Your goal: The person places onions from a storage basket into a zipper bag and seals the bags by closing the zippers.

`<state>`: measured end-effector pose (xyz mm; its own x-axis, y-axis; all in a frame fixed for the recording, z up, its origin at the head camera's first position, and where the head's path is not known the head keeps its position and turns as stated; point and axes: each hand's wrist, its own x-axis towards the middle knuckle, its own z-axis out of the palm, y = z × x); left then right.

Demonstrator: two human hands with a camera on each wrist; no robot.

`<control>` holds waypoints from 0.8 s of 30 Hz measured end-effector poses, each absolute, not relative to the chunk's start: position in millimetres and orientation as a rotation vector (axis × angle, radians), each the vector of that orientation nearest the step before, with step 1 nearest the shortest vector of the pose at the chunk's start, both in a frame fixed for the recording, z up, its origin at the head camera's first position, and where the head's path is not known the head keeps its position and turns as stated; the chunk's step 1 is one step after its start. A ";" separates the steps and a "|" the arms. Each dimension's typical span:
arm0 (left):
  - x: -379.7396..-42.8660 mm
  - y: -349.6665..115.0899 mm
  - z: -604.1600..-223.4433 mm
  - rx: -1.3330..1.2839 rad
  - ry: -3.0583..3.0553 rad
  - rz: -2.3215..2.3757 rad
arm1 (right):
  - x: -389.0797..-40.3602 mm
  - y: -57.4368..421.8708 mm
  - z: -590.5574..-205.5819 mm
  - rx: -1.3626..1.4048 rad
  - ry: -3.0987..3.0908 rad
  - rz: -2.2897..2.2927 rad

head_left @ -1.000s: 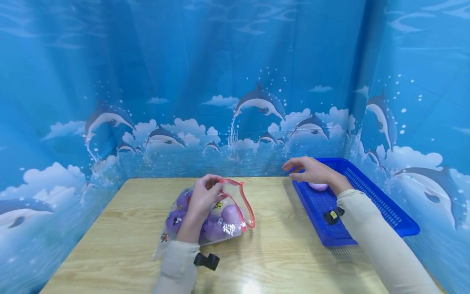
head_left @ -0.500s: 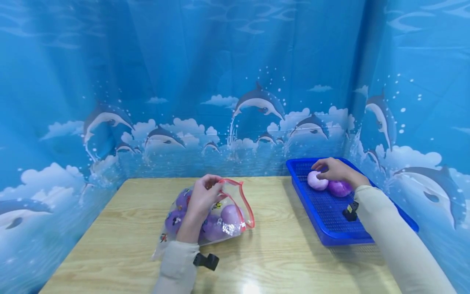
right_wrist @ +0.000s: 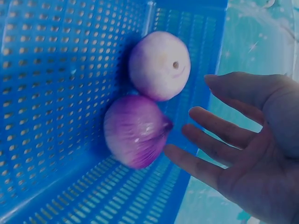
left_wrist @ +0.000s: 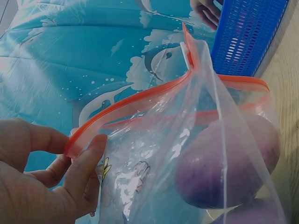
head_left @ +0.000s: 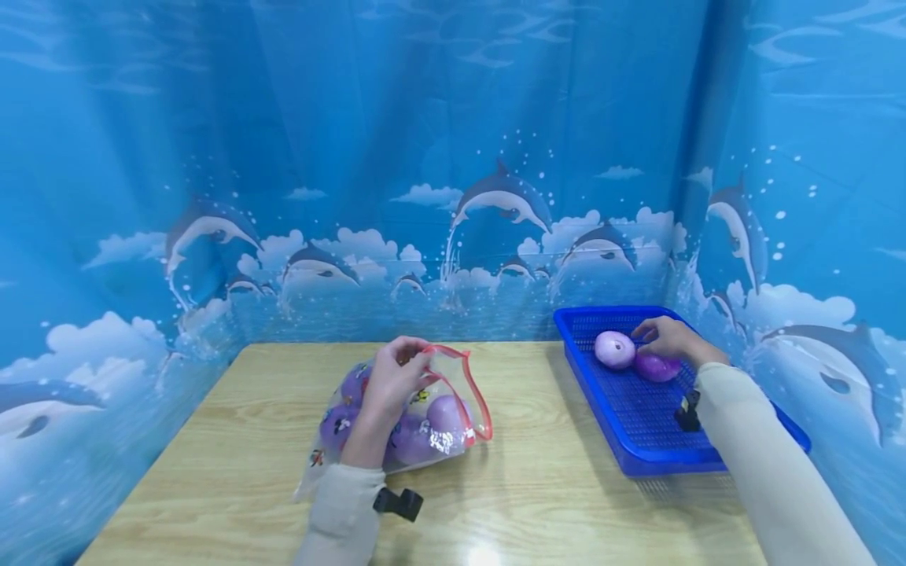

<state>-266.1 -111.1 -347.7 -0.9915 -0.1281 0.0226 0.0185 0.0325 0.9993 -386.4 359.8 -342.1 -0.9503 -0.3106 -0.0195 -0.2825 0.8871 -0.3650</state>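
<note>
My left hand (head_left: 389, 381) pinches the red zip edge of a clear zip bag (head_left: 484, 405), thumb against fingers, as the left wrist view shows close up. The bag lies on the table with its mouth apart. Inside it are several smooth purple round things, one of them a purple bulb (left_wrist: 229, 163) near the mouth. Over the blue basket (head_left: 626, 432) is my right hand (head_left: 668, 339), fingers spread and holding nothing. Two onions sit side by side in there: a pale one (right_wrist: 160, 66) and a deep purple one (right_wrist: 137, 131), whose pointed tip is close to my fingertips.
The wooden table (head_left: 524, 487) runs between bag and basket. Behind and to both sides hangs a blue curtain (head_left: 396, 157) printed with dolphins. The basket stands at the table's right side, its rim raised around the onions.
My right hand has moved right and into the space over the basket, then slightly off the pale onion, leaving both onions in sight. My left hand and the bag have stayed put.
</note>
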 end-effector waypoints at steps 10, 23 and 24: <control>-266.3 -111.4 -347.3 0.126 -2.171 -2.126 | -385.0 380.2 -360.4 -0.365 2.980 -0.497; -266.6 -111.7 -347.2 0.103 -2.152 -2.143 | -380.8 381.4 -360.6 -0.290 2.950 -0.547; -266.4 -111.6 -347.3 0.103 -2.154 -2.143 | -380.4 381.4 -361.0 -0.274 2.930 -0.550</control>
